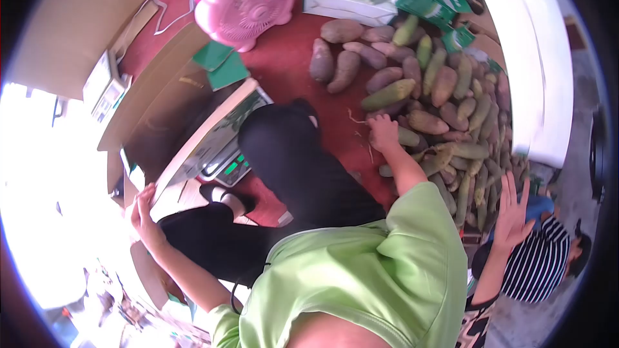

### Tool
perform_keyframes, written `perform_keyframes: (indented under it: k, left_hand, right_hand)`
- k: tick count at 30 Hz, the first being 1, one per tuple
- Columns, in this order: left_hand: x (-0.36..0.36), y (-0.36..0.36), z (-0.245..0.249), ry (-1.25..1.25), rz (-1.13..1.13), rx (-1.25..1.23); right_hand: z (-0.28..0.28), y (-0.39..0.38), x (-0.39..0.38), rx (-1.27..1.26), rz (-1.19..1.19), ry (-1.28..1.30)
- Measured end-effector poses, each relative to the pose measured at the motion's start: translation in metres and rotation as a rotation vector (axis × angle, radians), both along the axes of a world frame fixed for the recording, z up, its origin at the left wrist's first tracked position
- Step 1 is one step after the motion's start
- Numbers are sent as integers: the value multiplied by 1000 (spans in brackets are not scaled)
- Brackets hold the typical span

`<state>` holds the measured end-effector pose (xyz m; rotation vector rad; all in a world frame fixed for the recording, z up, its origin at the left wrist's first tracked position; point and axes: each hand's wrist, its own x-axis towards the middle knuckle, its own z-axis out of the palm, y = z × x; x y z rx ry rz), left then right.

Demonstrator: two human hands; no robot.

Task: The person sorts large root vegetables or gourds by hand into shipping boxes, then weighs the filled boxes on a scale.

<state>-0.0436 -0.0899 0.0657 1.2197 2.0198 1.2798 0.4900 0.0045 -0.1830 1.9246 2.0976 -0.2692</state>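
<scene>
— Where is your right hand?
— My right hand (383,132) lies palm down on the near left edge of the pile of roots (451,90). The fingers are bent loosely over one root (409,136). I can't tell whether they have closed round it.
— And the other?
— My left hand (143,209) is out at the near left, against the near edge of the cardboard box (174,100). The glare there hides how far it's open.
— How would such a root handle?
— Heavy for its length, I'd judge. It looks stiff and hard, with rough dry skin that shouldn't slip. The tapered ends could snap, so I'd take it round the thick middle.
— What's around you?
— The scale (222,153) is by my knee, and a pink fan (245,0) stands far off on the red floor (290,58). On the right, another person's open hand (514,209) is raised beside the pile.
</scene>
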Motion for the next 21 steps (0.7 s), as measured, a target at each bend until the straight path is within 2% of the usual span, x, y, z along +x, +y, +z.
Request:
perform_keyframes:
  k: [2, 4, 6, 7, 9, 10, 13, 14, 18, 19, 21]
  left_hand:
    - [-2, -1, 1, 1, -16, -3]
    - [1, 0, 4, -23, 5, -6]
    - [1, 0, 7, -23, -6, -7]
    - [3, -1, 9, -33, -9, -12]
    - [4, -2, 11, -87, -3, -25]
    - [2, -3, 9, -76, -15, -36]
    - [-2, -5, 7, -69, -35, -37]
    - [-1, -5, 8, -71, -49, -34]
    - [-2, -7, 10, -57, -92, -24]
    - [-3, -7, 10, -42, -117, -20]
    - [-5, -7, 10, -39, -123, -10]
  right_hand:
    - [31, -1, -11, 43, -13, 70]
    - [39, 8, -15, 92, -25, 142]
    - [38, 18, -6, 280, -97, 357]
    - [41, 24, -2, 277, -71, 361]
    - [51, 40, -1, 567, -97, 603]
    - [68, 48, -11, 563, -79, 611]
    - [144, 71, -44, 389, -348, 1267]
    - [173, 77, -64, 474, -212, 1353]
    - [261, 90, -118, 551, -25, 1622]
    - [277, 94, -132, 546, -18, 1621]
    - [300, 104, -161, 604, 264, 1785]
